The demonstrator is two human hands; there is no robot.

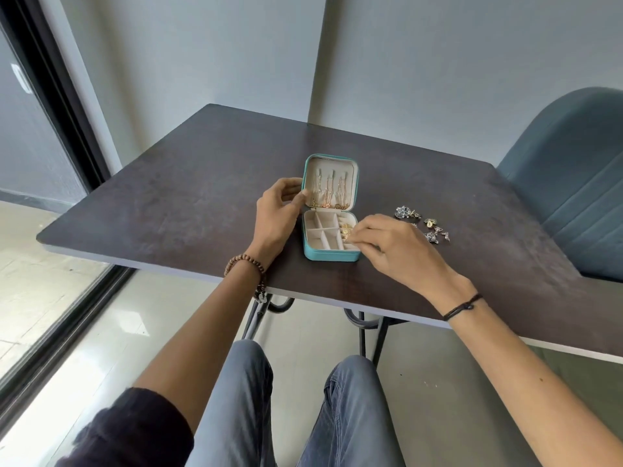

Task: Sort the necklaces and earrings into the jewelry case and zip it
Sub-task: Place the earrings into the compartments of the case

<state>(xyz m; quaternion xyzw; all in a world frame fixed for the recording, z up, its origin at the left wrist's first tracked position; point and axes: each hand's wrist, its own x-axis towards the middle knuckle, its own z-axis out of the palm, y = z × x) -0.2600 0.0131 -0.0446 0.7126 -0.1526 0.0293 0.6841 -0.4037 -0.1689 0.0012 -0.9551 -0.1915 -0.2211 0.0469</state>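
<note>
Several earrings lie loose on the table, right of the open jewelry case. The left hand grips its lid steady; the right hand pinches what looks like one earring over the right-hand compartments: lower it right in before releasing.

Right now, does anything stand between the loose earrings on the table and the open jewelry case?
Only the right hand, which lies between the earrings and the jewelry case, fingers over its tray; no other object is there.
</note>
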